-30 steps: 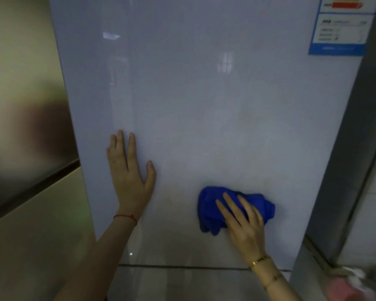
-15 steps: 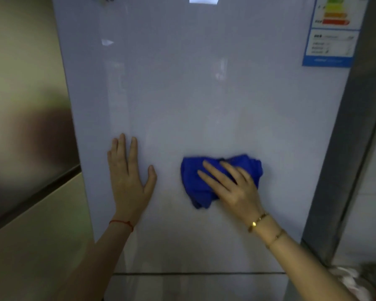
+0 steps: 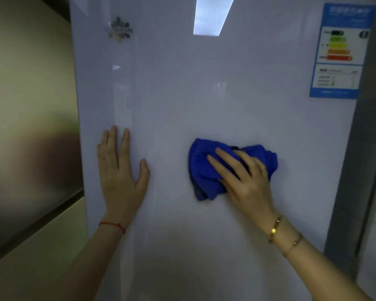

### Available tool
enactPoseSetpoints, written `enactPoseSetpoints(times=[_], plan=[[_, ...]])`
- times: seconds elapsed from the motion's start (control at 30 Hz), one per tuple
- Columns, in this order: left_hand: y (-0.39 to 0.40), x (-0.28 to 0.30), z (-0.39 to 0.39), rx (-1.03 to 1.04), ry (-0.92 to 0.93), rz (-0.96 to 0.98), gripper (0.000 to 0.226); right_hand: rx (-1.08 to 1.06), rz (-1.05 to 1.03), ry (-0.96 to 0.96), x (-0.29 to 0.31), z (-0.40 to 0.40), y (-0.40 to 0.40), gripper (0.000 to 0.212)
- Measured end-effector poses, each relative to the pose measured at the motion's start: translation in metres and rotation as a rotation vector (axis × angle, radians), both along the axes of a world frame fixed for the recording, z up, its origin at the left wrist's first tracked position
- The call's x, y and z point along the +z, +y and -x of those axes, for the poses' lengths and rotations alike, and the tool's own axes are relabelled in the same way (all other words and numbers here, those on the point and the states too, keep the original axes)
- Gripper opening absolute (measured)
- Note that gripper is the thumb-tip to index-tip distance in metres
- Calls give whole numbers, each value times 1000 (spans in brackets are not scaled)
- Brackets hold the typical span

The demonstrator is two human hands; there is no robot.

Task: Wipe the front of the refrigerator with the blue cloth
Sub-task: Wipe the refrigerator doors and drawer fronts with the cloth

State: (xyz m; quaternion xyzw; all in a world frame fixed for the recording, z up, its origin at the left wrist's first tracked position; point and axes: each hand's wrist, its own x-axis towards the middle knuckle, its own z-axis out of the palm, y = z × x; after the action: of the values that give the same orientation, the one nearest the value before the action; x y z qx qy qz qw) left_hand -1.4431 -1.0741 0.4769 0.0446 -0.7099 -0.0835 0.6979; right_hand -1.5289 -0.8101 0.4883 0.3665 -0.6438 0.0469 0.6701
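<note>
The right hand point(image 3: 245, 181) is pressing the bunched blue cloth point(image 3: 206, 170) flat against the refrigerator front point(image 3: 204, 101), fingers spread and pointing up-left; the cloth's long axis is lying sideways. The left hand point(image 3: 121, 172) is resting open on the door, well apart. The glossy panel is reaching up toward an energy label point(image 3: 341, 51).
</note>
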Motion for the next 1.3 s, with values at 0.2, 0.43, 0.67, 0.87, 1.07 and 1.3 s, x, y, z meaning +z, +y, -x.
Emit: enactPoseSetpoints(times=[0.2,0.43,0.67,0.87,1.07,1.3], plan=[[1,0,1,-19,35,-6,60,10,474,-104,109,5,3,42],[-3,0,-1,-32,2,4,63,-2,-65,32,13,-13,-45,46],[-27,10,-16,59,22,-1,61,13,429,-78,118,-11,-48,40],[-37,13,-13,39,27,-4,63,61,-95,55,42,-24,-91,51],[-37,13,-13,24,33,-18,62,19,241,-57,103,-12,-55,43],[-40,11,-14,-7,36,-23,64,90,30,27,77,-31,-121,50]])
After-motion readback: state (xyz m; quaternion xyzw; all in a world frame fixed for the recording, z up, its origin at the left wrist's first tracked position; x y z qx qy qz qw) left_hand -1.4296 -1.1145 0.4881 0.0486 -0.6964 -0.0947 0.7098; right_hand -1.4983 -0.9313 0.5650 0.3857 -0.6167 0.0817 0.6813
